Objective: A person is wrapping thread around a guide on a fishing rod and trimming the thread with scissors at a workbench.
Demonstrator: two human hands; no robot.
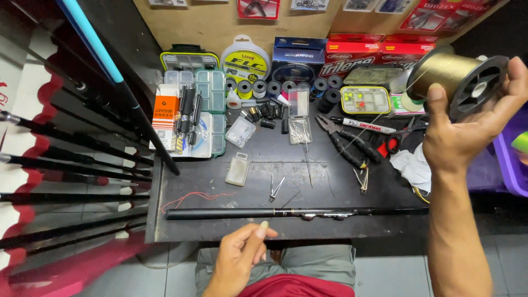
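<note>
back wall, 12 o'clock: round yellow-and-white line pack point(245, 59), dark blue box point(297, 58) to its right, then two red boxes point(374, 55) side by side; red carded packets point(258, 8) hang above on the board. orange label packet point(165, 113) lies at 10 o'clock on the clear compartment boxes point(212, 110). yellow-rimmed tackle box point(365, 99) at 1 o'clock.

right hand point(459, 137) raised at 2 o'clock, thumb and fingers pressed around the black flanges of a big spool of olive-gold line point(459, 74); spool axis runs roughly 10-to-4 o'clock, open flange face toward the camera. a thin strand leaves the spool and slants down toward 7 o'clock over the table.

left hand point(242, 256) at 6 o'clock, off the table's near edge, thumb and forefinger tips pressed together; whether the line is in the pinch cannot be told.

black rod point(297, 212) lies along the near edge of the black table point(264, 165), long axis 9-to-3 o'clock, just beyond the left hand. between spool and rod: pliers point(346, 143), marker pen point(363, 125), small clippers point(276, 188), red thread point(192, 198). dark rods point(71, 165) fan out at 9 o'clock.
</note>
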